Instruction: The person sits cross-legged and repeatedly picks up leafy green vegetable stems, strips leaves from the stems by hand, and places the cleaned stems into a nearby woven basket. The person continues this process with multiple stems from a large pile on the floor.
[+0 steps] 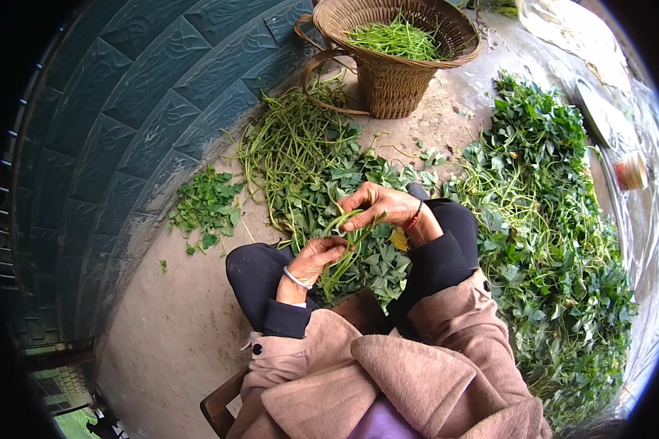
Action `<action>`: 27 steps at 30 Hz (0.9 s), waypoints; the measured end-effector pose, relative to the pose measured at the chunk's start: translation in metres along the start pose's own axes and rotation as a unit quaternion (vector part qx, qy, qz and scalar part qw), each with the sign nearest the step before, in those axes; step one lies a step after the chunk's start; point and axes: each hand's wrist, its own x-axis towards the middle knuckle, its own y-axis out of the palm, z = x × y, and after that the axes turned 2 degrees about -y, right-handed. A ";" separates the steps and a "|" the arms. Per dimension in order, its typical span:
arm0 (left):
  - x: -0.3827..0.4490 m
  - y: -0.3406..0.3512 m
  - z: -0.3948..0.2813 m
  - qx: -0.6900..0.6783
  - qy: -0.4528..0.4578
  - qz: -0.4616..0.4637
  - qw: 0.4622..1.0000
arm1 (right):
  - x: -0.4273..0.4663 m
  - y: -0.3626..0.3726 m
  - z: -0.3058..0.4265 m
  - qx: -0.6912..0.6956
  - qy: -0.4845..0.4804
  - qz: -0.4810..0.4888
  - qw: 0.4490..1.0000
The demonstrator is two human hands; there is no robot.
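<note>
Between my knees, both hands grip a small bunch of green leaf stems [338, 269]. My left hand [319, 258] pinches the bunch from below, thumb against fingertips. Slightly higher and to the right, my right hand [378, 207] has its thumb and fingers closed on the upper stems. Under and beyond my hands lies a heap of picked green leaves [381, 269]. A pile of long vine stems [291, 148] spreads on the floor past my left knee.
A woven wicker basket [395, 90] holding cut green stems [398, 41] stands ahead. Leafy vines [554, 219] form a long bank on my right. Left are a small leaf pile [206, 203] and a dark tiled wall [143, 110]. A paper tub [631, 171] lies far right.
</note>
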 end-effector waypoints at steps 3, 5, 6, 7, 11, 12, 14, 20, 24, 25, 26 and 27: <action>0.004 -0.002 0.003 0.113 -0.004 -0.036 0.993 | -0.007 -0.007 0.006 -0.099 -0.013 0.077 0.992; 0.010 -0.005 0.010 0.179 -0.011 -0.071 0.981 | -0.013 -0.018 -0.007 -0.168 -0.022 0.084 0.982; 0.013 -0.006 0.016 0.205 0.017 -0.083 0.975 | -0.018 -0.018 -0.007 -0.242 -0.012 0.043 0.969; 0.015 -0.013 0.024 0.198 0.010 -0.117 0.973 | -0.015 -0.013 -0.008 -0.363 0.001 -0.007 0.932; 0.021 -0.018 0.038 0.081 -0.033 -0.202 0.975 | -0.006 0.023 -0.001 -0.541 -0.073 -0.129 0.828; 0.025 -0.005 0.034 0.015 -0.028 -0.207 0.978 | -0.004 0.026 -0.005 -0.519 -0.088 -0.134 0.839; 0.022 -0.014 0.039 -0.090 0.008 -0.177 0.980 | 0.008 0.033 -0.013 -0.459 -0.139 -0.136 0.867; 0.014 -0.003 0.017 -0.200 0.095 -0.110 0.969 | 0.009 0.017 -0.019 -0.220 -0.164 -0.170 0.947; 0.014 0.000 0.009 -0.237 0.139 -0.119 0.954 | 0.009 0.028 -0.023 0.046 -0.046 -0.259 0.964; 0.014 0.001 0.007 -0.248 0.141 -0.107 0.952 | 0.009 0.032 -0.023 0.120 -0.001 -0.282 0.952; 0.014 0.002 0.006 -0.259 0.144 -0.095 0.950 | 0.014 0.032 -0.038 0.186 -0.013 -0.306 0.934; 0.013 0.002 0.004 -0.268 0.147 -0.083 0.948 | 0.018 0.034 -0.042 0.221 -0.008 -0.317 0.922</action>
